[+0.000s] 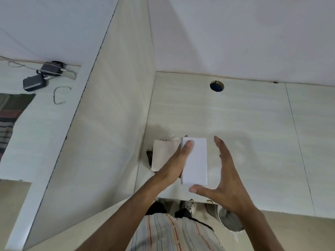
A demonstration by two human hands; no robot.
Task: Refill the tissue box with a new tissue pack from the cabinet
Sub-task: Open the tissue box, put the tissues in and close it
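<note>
A plain white rectangular tissue box (196,160) lies lengthwise on the pale desk (253,142), close to its front edge. My left hand (174,165) presses flat against the box's left side, fingertips over its top far corner. My right hand (224,178) is spread open on the box's right, thumb touching the near end and fingers apart from the side. Just left of the box, partly hidden by my left hand, lies a cream flat packet (163,154) with dark bits at its edge. I cannot tell whether it is the tissue pack.
A tall side panel (101,124) rises left of the box. A round cable hole (216,86) sits at the desk's back. Dark chargers and white cables (45,75) lie beyond the panel. A grey bin (229,220) and shoes are under the desk edge.
</note>
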